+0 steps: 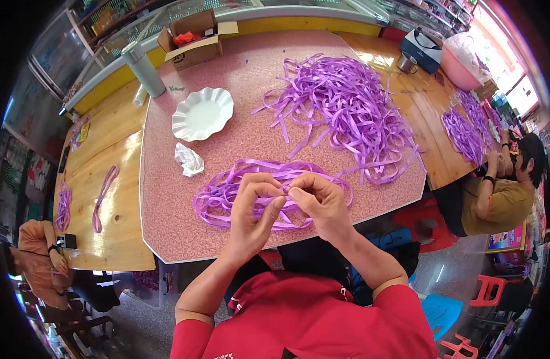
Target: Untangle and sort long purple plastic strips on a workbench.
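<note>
I see both hands meeting above near edge of pink table (185, 239). Left hand (254, 209) and right hand (320, 200) touch fingertip to fingertip, fingers curled, pinching purple ribbon strand (284, 189) between them. Looped ribbon bundle (227, 191) lies on table right under hands. Large loose ribbon pile (341, 107) farther back; white scalloped plate (202, 113) and crumpled tissue (188, 160) to left.

Hidden behind the fingers of both hands (287, 206): the stretch of purple ribbon (227, 188) pinched there, so the grip cannot be told. Buried under its own top strands, the lower part of the far ribbon pile (347, 107). Too small to identify, the red contents of the cardboard box (191, 42). Cut off at the right, the pink tub (463, 63).
</note>
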### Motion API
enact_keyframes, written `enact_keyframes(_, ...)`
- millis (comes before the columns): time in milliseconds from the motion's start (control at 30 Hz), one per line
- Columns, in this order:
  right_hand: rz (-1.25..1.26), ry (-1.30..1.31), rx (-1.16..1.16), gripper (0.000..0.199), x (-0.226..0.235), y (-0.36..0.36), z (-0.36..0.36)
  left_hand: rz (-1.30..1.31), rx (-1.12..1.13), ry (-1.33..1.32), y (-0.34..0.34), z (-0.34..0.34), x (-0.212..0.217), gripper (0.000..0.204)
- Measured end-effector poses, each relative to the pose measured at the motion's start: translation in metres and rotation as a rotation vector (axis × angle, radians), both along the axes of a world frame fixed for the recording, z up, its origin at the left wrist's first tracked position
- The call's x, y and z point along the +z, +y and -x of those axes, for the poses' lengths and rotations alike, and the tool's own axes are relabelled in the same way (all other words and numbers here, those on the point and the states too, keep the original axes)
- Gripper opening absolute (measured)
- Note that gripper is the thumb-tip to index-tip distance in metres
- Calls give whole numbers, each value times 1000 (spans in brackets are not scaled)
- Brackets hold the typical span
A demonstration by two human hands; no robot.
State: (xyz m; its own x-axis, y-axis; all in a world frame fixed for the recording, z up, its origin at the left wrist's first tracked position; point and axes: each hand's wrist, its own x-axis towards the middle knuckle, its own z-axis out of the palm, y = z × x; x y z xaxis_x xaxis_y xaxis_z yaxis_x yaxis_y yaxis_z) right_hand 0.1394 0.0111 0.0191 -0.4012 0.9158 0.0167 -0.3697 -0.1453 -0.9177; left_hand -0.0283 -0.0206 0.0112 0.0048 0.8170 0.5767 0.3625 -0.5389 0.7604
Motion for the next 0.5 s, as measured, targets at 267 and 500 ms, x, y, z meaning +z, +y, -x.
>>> enact_keyframes(267, -1030, -309, -292, 19, -7, 18, 3, 708, -538, -1122, 5, -3, 7, 15)
enact_keyframes(500, -1415, -545, -294, 33, 0, 30, -9, 675, -358, -946, 2, 2, 1, 19)
